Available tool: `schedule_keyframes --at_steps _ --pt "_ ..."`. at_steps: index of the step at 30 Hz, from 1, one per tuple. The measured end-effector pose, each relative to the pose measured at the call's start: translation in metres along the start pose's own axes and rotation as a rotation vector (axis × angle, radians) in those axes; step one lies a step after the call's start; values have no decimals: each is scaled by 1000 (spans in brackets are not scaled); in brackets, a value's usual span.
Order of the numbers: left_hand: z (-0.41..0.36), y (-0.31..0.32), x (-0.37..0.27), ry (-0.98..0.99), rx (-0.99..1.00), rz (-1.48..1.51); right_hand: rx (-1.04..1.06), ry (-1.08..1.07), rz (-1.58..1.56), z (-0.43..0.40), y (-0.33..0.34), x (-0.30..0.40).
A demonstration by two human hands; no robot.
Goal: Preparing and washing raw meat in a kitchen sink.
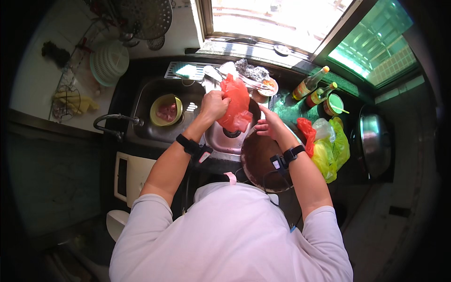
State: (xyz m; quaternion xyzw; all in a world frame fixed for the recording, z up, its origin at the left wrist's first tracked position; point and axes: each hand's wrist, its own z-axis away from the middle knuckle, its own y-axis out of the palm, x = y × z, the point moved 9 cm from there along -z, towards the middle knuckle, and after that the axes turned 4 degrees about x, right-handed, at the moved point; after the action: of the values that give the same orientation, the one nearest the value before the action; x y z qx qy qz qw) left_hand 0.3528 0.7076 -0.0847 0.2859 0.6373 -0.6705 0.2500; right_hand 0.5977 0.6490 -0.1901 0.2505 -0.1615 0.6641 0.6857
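A red plastic bag (235,102) hangs from my left hand (214,105), pinched between thumb and fingers, above the smaller basin of the steel sink (215,141). To the right of the bag, my right hand (270,123) has its fingers apart and holds nothing. Below that hand is a large round brown vessel (257,158), partly hidden by my forearm. In the larger basin to the left stands a yellow-green bowl (154,112) with raw meat (167,112) in it.
A curved faucet (116,119) reaches over the left basin. Behind the sink lie crumpled foil (252,70) and a small food bowl (269,88). Two glass bottles (310,84), a tub (332,105), plastic bags (326,155) and a wok (375,141) occupy the right counter.
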Motion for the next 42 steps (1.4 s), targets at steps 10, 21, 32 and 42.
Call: schedule_keyframes --at_steps 10,21,32,42 --pt "-14 -7 -27 51 -40 89 50 -1018 744 52 99 72" --pt "16 -20 -19 -145 228 502 -240 -1182 719 104 91 108" --pt "20 -15 -15 167 209 900 137 -1073 496 87 94 101" --pt "-1 12 26 64 -31 481 198 -1144 290 80 120 99"
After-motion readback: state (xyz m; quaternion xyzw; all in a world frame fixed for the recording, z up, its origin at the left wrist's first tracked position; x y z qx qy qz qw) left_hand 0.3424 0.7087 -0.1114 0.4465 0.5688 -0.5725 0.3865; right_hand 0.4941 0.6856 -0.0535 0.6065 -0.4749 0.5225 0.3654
